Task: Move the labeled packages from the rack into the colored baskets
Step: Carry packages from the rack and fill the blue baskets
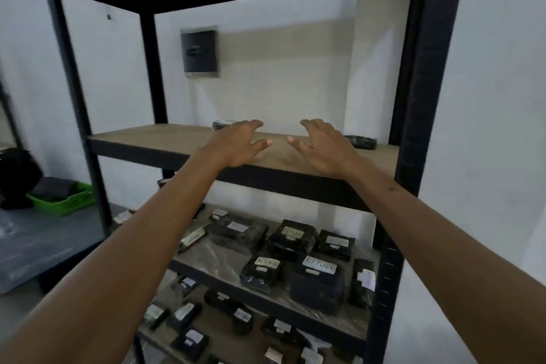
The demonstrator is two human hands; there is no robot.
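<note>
Our left hand (236, 145) and right hand (323, 151) are both stretched out over the front edge of the wooden shelf (165, 136) of the black metal rack (419, 97). The thumbs point toward each other with a gap between them. The fingers (254, 124) of both hands are spread and only loosely bent. They grasp nothing, and neither hand touches a package. We cannot tell whether the palms rest on the board or hang just above it.

Just beyond the left fingertips, at the back of the shelf, lies a black package (221, 125), partly hidden by those fingers. A second black package (362, 141) lies to the right of the right hand's fingers, near the rack's right post and apart from the hand.

Well below our fingers, on the next shelf down, a cluster of labelled packages (292, 235) in black wrap lies on a clear plastic sheet. One of them, the RETURN package (317, 278), has a white label we can read; most other labels are too blurred to read. Lower again, another shelf carries more small black parcels with white labels.

Far to the left of the left fingers, and lower, a green basket (75, 205) sits on a grey surface with something dark inside it. Above the left fingers, a dark box (200, 52) is fixed to the wall behind the rack.
</note>
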